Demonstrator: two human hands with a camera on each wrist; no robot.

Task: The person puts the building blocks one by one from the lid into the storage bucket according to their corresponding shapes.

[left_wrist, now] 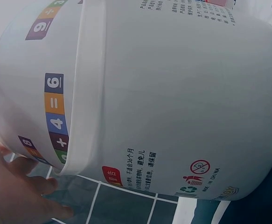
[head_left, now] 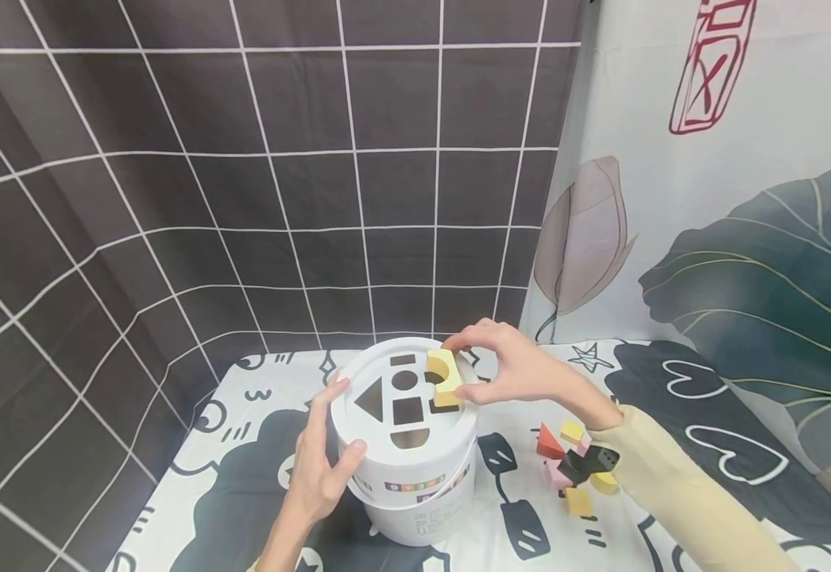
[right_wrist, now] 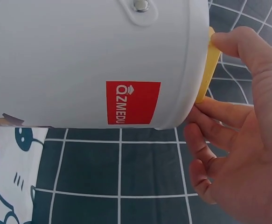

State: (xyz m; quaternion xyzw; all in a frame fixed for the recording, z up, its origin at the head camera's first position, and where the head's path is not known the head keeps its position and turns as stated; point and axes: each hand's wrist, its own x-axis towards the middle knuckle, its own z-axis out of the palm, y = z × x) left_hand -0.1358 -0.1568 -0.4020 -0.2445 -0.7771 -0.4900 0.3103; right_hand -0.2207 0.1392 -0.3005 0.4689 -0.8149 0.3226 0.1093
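Note:
A white bucket (head_left: 433, 520) stands upright, its white lid (head_left: 378, 441) pierced by several shaped holes. Against its left side rests my left hand (head_left: 318, 469), thumb and fingers spread at the lid's edge. In the left wrist view that hand's fingers (left_wrist: 31, 184) lie beside the bucket's printed wall (left_wrist: 187, 98). Between thumb and fingers my right hand (head_left: 512, 369) pinches a yellow block (head_left: 450, 389) with a round notch, over the right part of the lid. From the right wrist, the block (right_wrist: 210, 70) appears close against the lid, partly hidden by the bucket's rim.
Right of the bucket lie several small blocks, including a red triangular one (head_left: 548, 442) and a yellow one (head_left: 578, 502). A black object (head_left: 587, 462) sits among them, near the right sleeve (head_left: 680, 477). Behind the patterned cloth (head_left: 272, 381) hangs a dark gridded curtain (head_left: 301, 191).

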